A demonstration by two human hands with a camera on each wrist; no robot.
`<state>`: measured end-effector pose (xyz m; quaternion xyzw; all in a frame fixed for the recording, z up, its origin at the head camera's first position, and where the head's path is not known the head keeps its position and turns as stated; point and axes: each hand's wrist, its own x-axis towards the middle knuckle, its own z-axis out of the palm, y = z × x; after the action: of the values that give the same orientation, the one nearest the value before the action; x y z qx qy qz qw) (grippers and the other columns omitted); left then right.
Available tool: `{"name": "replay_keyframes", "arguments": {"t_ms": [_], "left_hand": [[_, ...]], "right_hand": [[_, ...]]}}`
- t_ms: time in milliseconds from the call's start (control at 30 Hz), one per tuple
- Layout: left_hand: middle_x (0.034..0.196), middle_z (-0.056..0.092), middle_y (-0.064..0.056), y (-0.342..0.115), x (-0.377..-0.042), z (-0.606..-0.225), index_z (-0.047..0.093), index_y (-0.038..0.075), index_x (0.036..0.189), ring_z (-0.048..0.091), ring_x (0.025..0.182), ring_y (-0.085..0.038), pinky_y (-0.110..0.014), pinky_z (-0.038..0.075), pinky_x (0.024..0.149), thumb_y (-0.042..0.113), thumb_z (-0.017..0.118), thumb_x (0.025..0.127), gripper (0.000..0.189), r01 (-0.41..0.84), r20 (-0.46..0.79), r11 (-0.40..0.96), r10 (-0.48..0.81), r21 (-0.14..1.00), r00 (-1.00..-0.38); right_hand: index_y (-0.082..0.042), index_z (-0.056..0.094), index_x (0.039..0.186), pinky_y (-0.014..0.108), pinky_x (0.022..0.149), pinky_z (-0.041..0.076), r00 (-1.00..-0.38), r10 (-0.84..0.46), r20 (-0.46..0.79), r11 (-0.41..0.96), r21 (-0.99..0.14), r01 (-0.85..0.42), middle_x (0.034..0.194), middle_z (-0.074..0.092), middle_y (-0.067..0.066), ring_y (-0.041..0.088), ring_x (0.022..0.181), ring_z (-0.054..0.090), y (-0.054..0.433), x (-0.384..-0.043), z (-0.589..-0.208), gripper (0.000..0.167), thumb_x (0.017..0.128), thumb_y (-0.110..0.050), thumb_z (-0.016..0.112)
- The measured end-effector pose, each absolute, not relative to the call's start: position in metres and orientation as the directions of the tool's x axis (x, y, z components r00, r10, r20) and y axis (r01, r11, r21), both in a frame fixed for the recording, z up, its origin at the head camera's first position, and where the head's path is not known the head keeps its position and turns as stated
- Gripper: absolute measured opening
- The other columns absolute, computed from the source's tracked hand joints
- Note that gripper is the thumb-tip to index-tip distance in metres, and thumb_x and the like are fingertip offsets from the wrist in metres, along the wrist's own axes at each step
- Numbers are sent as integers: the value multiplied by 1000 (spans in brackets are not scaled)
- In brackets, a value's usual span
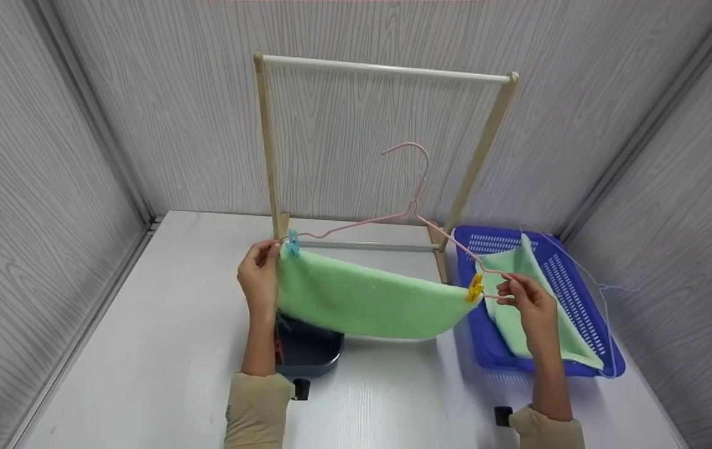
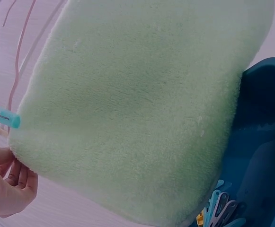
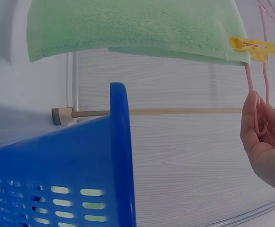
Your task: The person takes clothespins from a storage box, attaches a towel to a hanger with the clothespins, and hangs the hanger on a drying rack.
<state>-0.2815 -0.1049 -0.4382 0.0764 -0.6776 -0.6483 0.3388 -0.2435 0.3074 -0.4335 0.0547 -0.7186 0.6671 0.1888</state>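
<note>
A light green towel [image 1: 368, 299] hangs folded over the lower bar of a pink wire hanger [image 1: 449, 239]. One light blue clothespin [image 1: 293, 243] clips its left end, and a yellow clothespin [image 1: 474, 288] clips the right end. My left hand [image 1: 259, 274] pinches the towel's top left corner, beside the blue clothespin, at the hanger's end. With thumb and fingers, my right hand [image 1: 534, 305] grips the bent right end of the hanger, just outside the yellow clothespin. The hanger's hook points up, in front of the rack in the head view.
A wooden rack with a white top rod [image 1: 387, 68] stands at the back. On the right, a blue basket [image 1: 484, 352] holds another green towel [image 1: 518, 318] and a pale wire hanger [image 1: 605, 312]. A dark bin [image 1: 325, 365], partly behind the towel, contains several clothespins [image 2: 220, 210].
</note>
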Motion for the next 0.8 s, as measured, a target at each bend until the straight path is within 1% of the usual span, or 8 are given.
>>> {"name": "replay_keyframes", "arguments": {"t_ms": [167,433,567,700,800], "left_hand": [[92,64,-13,-104,-282,-437,67,-4,96,57,84,-17,-24,43,75,11,61,88,17,332,351,138,-546,933,-761],[93,64,-12,-103,-284,-438,67,-3,97,57,86,-16,-24,43,76,14,61,89,19,315,333,129,-542,940,-772],[92,64,-12,-104,-284,-438,67,-3,97,57,86,-16,-24,43,76,13,61,89,19,318,333,126,-551,940,-765],[94,63,-14,-104,-283,-438,66,-3,99,57,87,-18,-23,42,76,13,60,89,20,337,342,114,-549,935,-762],[95,63,-18,-102,-276,-430,65,-7,99,56,88,-23,-22,42,75,8,60,90,19,346,349,112,-547,932,-761]], "right_hand": [[16,54,112,29,69,52,-924,193,330,28,-943,-331,89,62,13,22,82,60,307,-243,-432,34,95,-13,50],[17,53,109,29,69,52,-907,188,376,21,-925,-379,88,61,14,20,80,60,309,-242,-431,32,95,-12,49],[16,56,108,29,69,52,-899,200,390,44,-920,-389,86,61,16,21,79,61,309,-242,-430,30,94,-10,52],[12,60,107,29,69,52,-894,220,391,105,-920,-377,87,63,21,23,78,62,309,-241,-428,25,92,-7,54],[12,61,107,30,69,52,-895,228,383,151,-922,-356,89,62,25,23,77,63,306,-237,-422,23,92,-3,52]]}}
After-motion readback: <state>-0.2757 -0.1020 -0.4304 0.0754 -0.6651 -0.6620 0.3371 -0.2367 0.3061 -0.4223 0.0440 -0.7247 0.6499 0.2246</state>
